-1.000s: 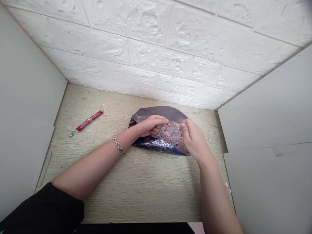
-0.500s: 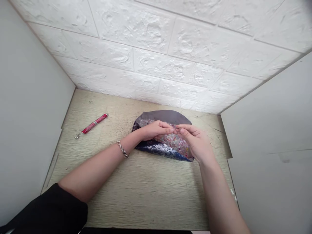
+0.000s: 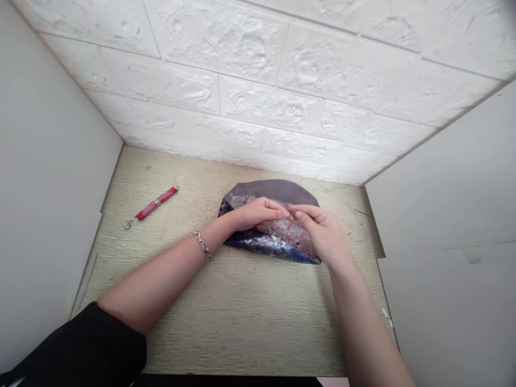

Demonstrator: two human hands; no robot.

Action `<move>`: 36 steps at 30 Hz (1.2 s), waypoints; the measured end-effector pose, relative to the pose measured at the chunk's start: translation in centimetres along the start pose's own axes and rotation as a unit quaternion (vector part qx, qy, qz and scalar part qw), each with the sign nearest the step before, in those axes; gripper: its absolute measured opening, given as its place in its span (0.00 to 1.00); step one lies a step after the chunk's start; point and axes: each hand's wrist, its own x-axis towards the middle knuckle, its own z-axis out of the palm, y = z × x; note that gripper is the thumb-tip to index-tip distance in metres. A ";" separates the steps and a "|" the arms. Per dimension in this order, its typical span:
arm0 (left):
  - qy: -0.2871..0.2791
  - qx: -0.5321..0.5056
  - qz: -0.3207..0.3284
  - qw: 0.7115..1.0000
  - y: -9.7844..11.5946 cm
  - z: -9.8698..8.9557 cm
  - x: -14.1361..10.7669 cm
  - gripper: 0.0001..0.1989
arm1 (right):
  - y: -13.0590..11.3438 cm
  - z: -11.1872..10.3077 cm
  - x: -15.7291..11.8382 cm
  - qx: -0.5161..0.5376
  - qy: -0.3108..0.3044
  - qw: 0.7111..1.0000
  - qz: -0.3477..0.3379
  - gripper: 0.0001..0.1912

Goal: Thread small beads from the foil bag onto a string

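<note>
A dark, foil-like bag [image 3: 266, 246], opened out with a grey inside, lies toward the back of the table. Many tiny pale, pink and red beads [image 3: 292, 231] fill it. Above the beads, my left hand [image 3: 262, 214] reaches in from the left with thumb and forefinger pinched. My right hand [image 3: 322, 226] meets it from the right, its thumb and fingers closed in a pinch too. The fingertips of both hands nearly touch. Whatever is between them is too small to make out.
A slim red tube-shaped packet [image 3: 156, 203] lies at the left, with a small shiny metal piece [image 3: 128, 224] by its lower end. Fine thread [image 3: 358, 228] curls at the right. A white brick-patterned wall [image 3: 250, 102] stands behind, with grey panels at both sides.
Both hands stay over the beads in nearly the same place. The right fingertips have closed in a little on the left ones. The view has shifted slightly.
</note>
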 end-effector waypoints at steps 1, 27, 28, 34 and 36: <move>0.000 -0.001 -0.001 1.000 0.0 0.0 0.0 0.15 | -0.1 0.1 0.0 -0.012 0.002 1.000 -0.002 0.10; 0.009 -0.014 -0.017 1.000 -0.1 -0.1 0.1 0.16 | -0.6 0.3 -0.2 -0.062 0.026 0.998 -0.009 0.10; 0.009 -0.014 -0.018 1.000 -0.1 0.0 0.1 0.16 | -0.7 0.3 -0.2 -0.065 0.025 0.997 -0.011 0.10; 0.009 -0.018 -0.021 1.000 0.0 0.1 0.1 0.16 | -0.7 0.3 -0.2 -0.066 0.024 0.997 -0.017 0.10; 0.006 -0.020 -0.019 1.000 0.0 0.1 0.1 0.15 | -0.7 0.3 -0.2 -0.072 0.023 0.997 -0.019 0.10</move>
